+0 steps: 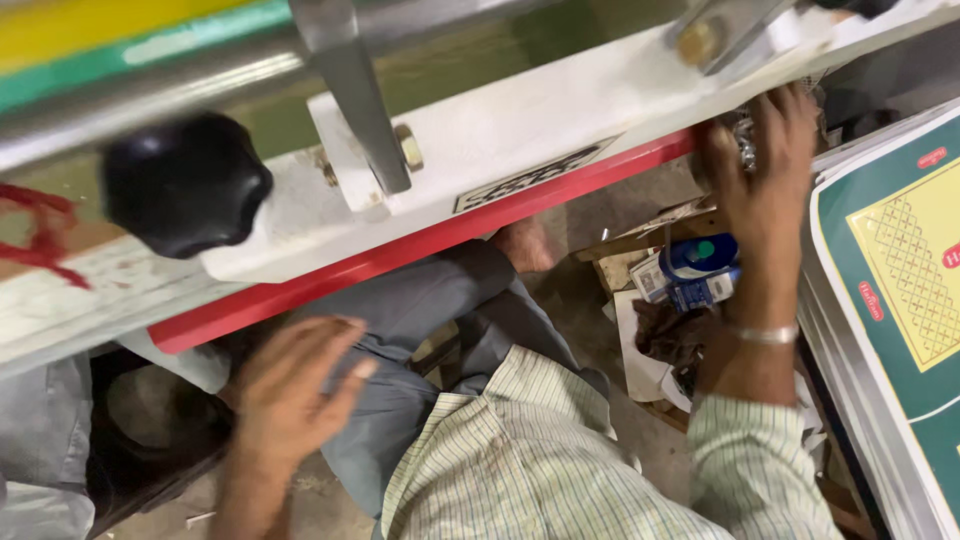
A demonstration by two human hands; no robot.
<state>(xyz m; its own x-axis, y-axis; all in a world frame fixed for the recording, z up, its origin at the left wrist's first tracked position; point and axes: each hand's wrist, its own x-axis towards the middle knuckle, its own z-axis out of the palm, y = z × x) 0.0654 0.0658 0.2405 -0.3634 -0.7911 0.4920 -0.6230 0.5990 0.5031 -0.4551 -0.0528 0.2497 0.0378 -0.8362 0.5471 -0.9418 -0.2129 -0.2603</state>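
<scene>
White frame rail [560,120] with a red lower edge is gripped at its right end by the right hand [765,170], fingers curled over the rail edge. Left hand [290,385] is seen blurred below the rail's left part, fingers loosely spread, nothing held. One black knob [185,180] sits on the rail's left end. One blue-capped container [700,262], contents hidden, lies beside the right wrist. Printed green boards [900,290] are stacked at right; count can't be told.

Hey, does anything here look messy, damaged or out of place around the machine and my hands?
Yes. Red smears stain the worn white frame at far left, like spilled ink. Below the right hand, a blue-capped container lies tipped among crumpled paper and boxes on the floor. The left hand is blurred.
</scene>
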